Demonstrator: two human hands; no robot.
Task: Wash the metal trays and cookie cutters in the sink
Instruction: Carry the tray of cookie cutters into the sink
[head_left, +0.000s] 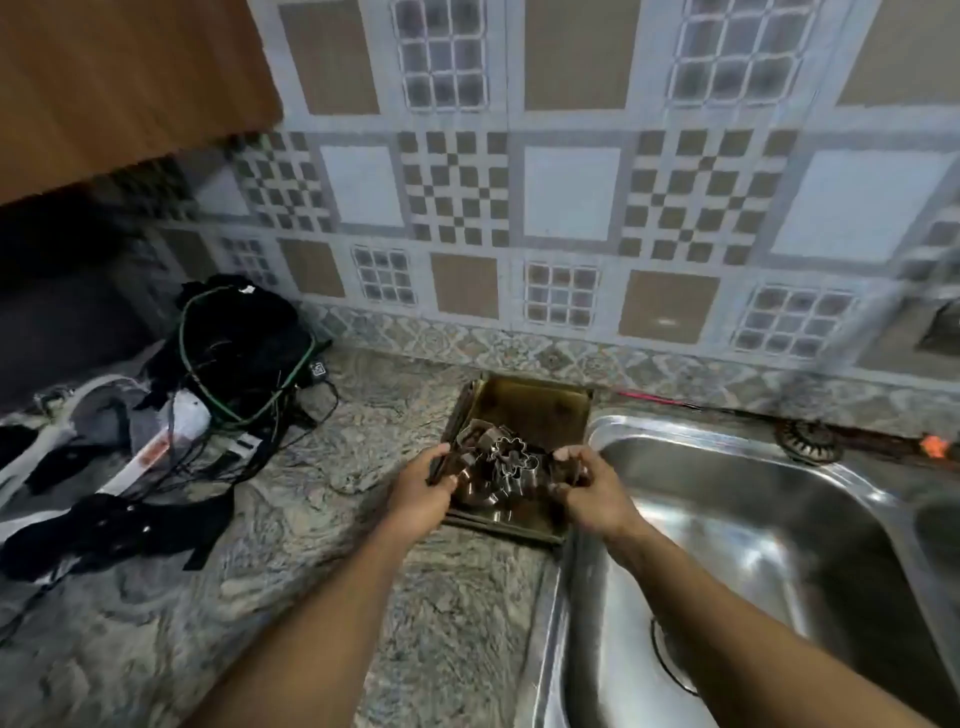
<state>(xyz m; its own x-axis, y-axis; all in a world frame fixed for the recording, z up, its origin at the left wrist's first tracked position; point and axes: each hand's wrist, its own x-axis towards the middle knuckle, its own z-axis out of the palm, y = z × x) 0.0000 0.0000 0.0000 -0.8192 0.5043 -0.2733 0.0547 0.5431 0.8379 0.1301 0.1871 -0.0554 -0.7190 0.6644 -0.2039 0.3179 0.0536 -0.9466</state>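
A stack of square, brownish metal trays (530, 402) sits on the granite counter just left of the steel sink (753, 525). Several shiny cookie cutters (501, 467) are heaped in the top tray's near half. My left hand (423, 491) grips the trays' near-left edge, fingers curled over the rim. My right hand (587, 491) closes on the near-right side, next to the sink's rim; whether it pinches the tray edge or a cutter is unclear.
A pile of black straps, cables and white gear (171, 415) covers the counter at the left. A brown cabinet (119, 83) hangs above it. A blurred tap (883, 306) reaches in from the right. A drain strainer (808, 439) lies behind the sink, near the tiled wall.
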